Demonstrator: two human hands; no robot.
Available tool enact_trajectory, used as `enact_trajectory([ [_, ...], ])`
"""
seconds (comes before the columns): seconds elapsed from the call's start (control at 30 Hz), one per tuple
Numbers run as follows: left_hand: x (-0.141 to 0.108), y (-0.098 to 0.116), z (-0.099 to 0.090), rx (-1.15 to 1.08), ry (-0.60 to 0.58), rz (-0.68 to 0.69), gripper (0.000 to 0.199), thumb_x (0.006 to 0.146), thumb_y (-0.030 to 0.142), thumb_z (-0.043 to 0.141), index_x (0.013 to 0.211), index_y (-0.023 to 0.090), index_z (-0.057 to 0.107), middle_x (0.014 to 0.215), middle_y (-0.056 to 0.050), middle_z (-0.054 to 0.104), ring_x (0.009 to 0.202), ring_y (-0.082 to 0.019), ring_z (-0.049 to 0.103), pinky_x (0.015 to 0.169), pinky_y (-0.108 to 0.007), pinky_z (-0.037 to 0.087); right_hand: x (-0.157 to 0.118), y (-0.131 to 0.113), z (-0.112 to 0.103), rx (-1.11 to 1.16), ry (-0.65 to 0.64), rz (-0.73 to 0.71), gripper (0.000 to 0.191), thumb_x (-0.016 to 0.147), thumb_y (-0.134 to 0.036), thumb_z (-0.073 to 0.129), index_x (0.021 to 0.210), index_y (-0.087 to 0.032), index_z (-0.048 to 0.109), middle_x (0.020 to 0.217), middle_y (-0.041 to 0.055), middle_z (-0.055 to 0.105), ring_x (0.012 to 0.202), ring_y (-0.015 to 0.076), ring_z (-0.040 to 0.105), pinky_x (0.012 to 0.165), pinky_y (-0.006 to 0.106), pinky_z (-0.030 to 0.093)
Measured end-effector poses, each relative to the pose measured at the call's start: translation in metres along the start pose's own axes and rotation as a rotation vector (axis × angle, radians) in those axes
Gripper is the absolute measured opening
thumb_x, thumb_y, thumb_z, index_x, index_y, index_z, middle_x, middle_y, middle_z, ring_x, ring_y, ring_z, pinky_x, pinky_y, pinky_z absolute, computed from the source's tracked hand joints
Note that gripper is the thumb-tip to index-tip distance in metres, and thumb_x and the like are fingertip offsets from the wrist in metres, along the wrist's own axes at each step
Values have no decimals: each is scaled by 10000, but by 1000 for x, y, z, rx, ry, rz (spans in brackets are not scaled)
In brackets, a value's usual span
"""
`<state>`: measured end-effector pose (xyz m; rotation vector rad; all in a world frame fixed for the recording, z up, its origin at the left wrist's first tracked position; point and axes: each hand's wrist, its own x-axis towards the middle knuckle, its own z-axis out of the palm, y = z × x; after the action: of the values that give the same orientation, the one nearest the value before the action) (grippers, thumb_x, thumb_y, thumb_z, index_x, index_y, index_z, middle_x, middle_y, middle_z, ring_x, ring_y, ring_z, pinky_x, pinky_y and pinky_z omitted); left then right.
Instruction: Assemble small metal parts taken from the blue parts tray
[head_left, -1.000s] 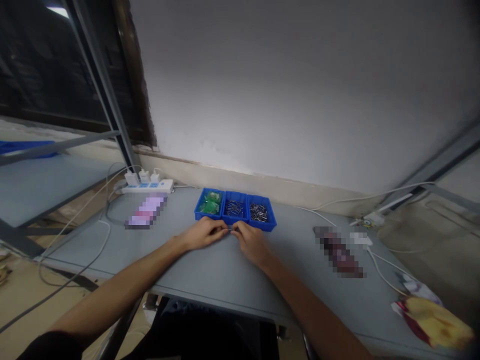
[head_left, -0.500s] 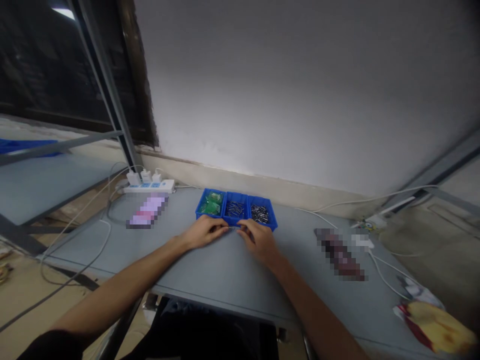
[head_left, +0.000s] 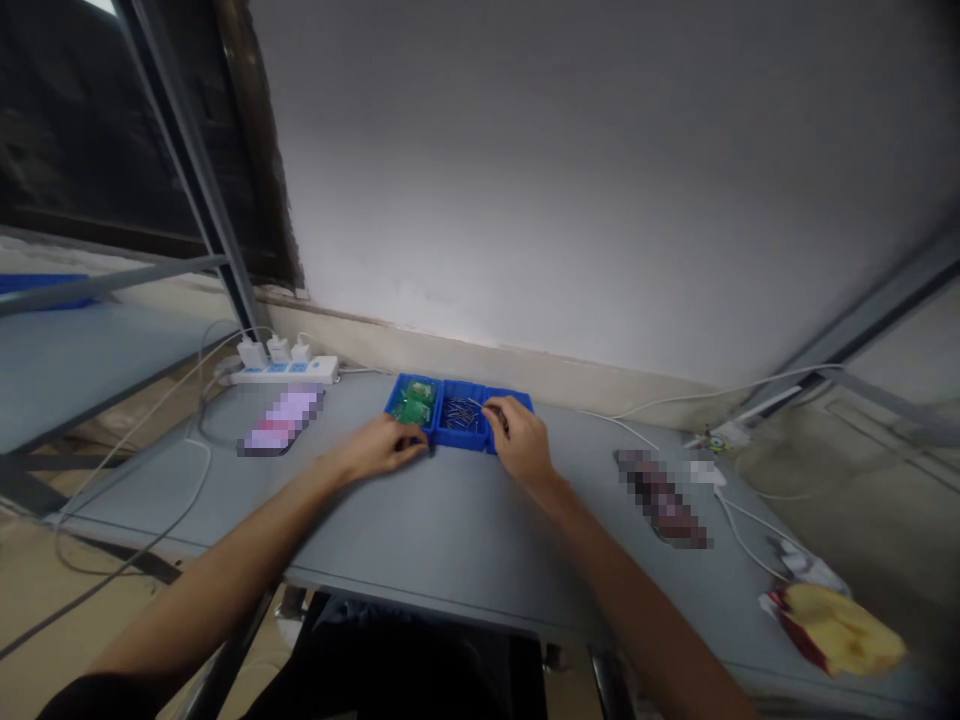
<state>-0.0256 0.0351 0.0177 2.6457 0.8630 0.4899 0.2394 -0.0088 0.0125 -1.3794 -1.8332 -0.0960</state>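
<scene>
One blue parts tray (head_left: 459, 432) with three compartments is sitting on the far edge of the grey table (head_left: 420, 530), centre frame. The right hand (head_left: 521, 440) is pinching one thin metal pin (head_left: 477, 403) over the middle compartment, among many metal pins (head_left: 459, 415). The left hand (head_left: 381, 448) is curling against the tray's left end, its grip unclear. Several green packets (head_left: 412, 405) are lying in the left compartment; the right compartment is mostly hidden. One white power strip (head_left: 283, 371) is sitting upper left, carrying three plugs (head_left: 277, 349).

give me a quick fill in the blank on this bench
The blue plastic tray has ___ compartments. The flat items in its left compartment are ___ in colour. The person's right hand covers most of the ___ compartment. The white power strip lies to the tray's ___.

Missing words: three; green; right; left.
</scene>
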Motion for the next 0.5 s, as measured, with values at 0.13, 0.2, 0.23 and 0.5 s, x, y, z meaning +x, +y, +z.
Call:
enact_trajectory([
  [0.13, 0, -2, 7, 119, -86, 35, 227, 961, 296, 546, 1097, 234, 718, 892, -36, 728, 774, -174, 653, 704, -248, 436, 20, 21, -17, 63, -31, 96, 373, 995, -462, 453, 1138, -189, 663, 1000, 97, 728, 919, 247, 672, 876, 386, 509],
  [0.2, 1, -2, 13, 156, -100, 41, 220, 967, 288, 536, 1091, 240, 712, 905, -38, 733, 809, -185, 670, 722, -256, 449, 15, 37, -38, 121, 36, 149, 403, 990, -489, 429, 1134, -192, 660, 1056, 103, 727, 938, 246, 678, 886, 394, 513],
  [0.23, 2, -2, 15, 166, -108, 43, 217, 969, 289, 536, 1089, 241, 710, 905, -39, 735, 817, -189, 677, 726, -259, 452, 8, 46, -52, 140, 56, 182, 419, 988, -498, 416, 1151, -191, 651, 1049, 101, 729, 926, 243, 682, 879, 395, 518],
  [0.5, 4, -9, 21, 164, -92, 41, 227, 978, 301, 546, 1116, 261, 722, 1029, -27, 760, 915, -194, 700, 789, -273, 465, -96, 107, -160, -134, 131, 491, 550, 966, -578, 305, 1286, -233, 590, 1189, 125, 691, 1121, 315, 639, 1027, 512, 441],
])
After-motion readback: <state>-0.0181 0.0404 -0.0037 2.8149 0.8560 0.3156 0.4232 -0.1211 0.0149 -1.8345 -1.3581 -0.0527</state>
